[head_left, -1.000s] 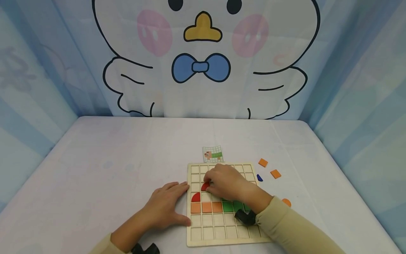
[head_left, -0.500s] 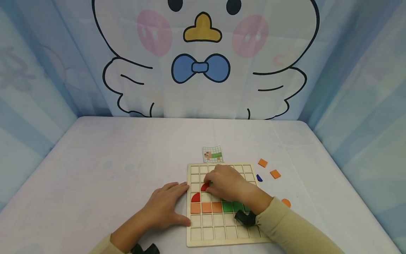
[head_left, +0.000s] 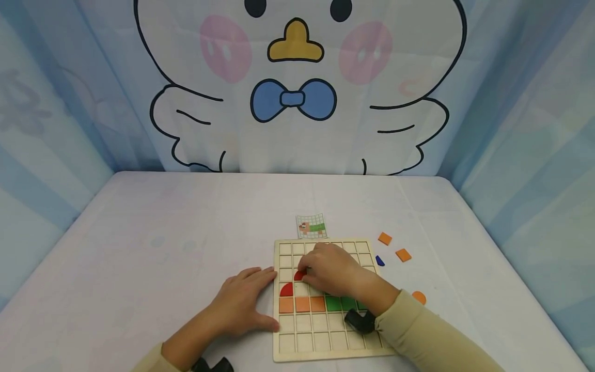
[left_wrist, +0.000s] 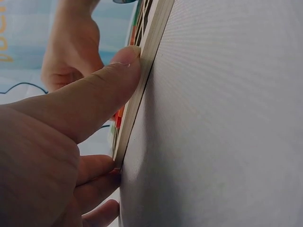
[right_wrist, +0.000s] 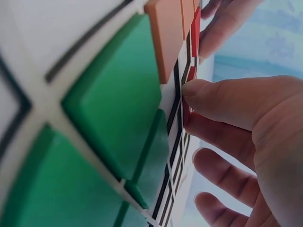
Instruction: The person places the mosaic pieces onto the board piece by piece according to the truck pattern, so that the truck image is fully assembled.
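A wooden grid board lies flat on the table. My left hand rests at its left edge, thumb and fingers spread and touching the side. Over the upper part of the grid, my right hand pinches a red quarter-circle tile by thumb and forefinger, at a cell in the second column. Another red quarter-circle tile sits one row lower in the first column. Below it runs a row of light orange square tiles continued by green square tiles. The right forearm covers the row's right end.
Behind the board stands a small pattern card with a coloured grid picture. To the right lie two orange squares, a small dark blue piece and an orange round piece, partly behind the right sleeve.
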A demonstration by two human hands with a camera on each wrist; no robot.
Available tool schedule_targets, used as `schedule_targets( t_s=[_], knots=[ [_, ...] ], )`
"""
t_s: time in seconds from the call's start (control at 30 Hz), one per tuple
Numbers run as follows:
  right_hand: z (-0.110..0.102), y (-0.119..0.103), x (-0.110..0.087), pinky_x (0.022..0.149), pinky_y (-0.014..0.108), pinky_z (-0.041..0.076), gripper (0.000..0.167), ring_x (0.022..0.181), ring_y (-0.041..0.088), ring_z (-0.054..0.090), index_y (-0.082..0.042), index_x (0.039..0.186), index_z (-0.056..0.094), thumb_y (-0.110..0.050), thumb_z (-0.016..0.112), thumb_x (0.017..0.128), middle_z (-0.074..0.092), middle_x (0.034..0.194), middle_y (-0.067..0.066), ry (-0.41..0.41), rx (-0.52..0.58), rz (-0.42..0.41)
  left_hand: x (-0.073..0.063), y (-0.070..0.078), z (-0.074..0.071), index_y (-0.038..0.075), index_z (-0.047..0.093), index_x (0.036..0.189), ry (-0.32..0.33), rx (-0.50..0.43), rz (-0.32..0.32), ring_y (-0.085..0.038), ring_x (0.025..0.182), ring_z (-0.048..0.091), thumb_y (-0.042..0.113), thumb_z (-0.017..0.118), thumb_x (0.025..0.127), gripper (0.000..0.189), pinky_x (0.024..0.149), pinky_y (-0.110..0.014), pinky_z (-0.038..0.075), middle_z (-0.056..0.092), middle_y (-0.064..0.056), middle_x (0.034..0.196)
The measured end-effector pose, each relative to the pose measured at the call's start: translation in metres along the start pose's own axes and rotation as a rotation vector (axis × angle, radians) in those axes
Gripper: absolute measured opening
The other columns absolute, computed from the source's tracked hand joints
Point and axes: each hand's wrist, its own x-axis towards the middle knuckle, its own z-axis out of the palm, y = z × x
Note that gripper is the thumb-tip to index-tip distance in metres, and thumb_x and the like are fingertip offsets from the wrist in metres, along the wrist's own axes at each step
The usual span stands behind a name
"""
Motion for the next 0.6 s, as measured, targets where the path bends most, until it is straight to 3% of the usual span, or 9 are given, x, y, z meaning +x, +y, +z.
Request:
schedule_targets(
  t_s=[0.33,0.6],
  knots=[
    [0.0,0.002,-0.001,0.074,0.032,0.048,0.009,0.082,0.014,0.056,-0.016,0.097,0.077,-0.02,0.074,0.09,0.072,0.091,-0.007,-0.021,0.052,0.006,-0.002,-0.001,-0.001,0.007,0.053,0.144,0.008,-0.004,0.016,-0.035,0.137,0.039,0.052,0.09,0.065,0.098,0.102,-0.063,0.033,0.051,-0.008,0.148],
    [-0.016,0.018,-0.015,0.087,0.04,0.051,0.021,0.102,0.022,0.061,-0.012,0.113,0.074,-0.018,0.07,0.094,0.07,0.108,0.0,-0.047,0.084,0.095,-0.001,0.0,0.0,0.008,0.052,0.145,0.0,-0.002,0.012,-0.035,0.137,0.039,0.053,0.09,0.065,0.099,0.102,-0.063,0.033,0.051,-0.009,0.148]
  ],
)
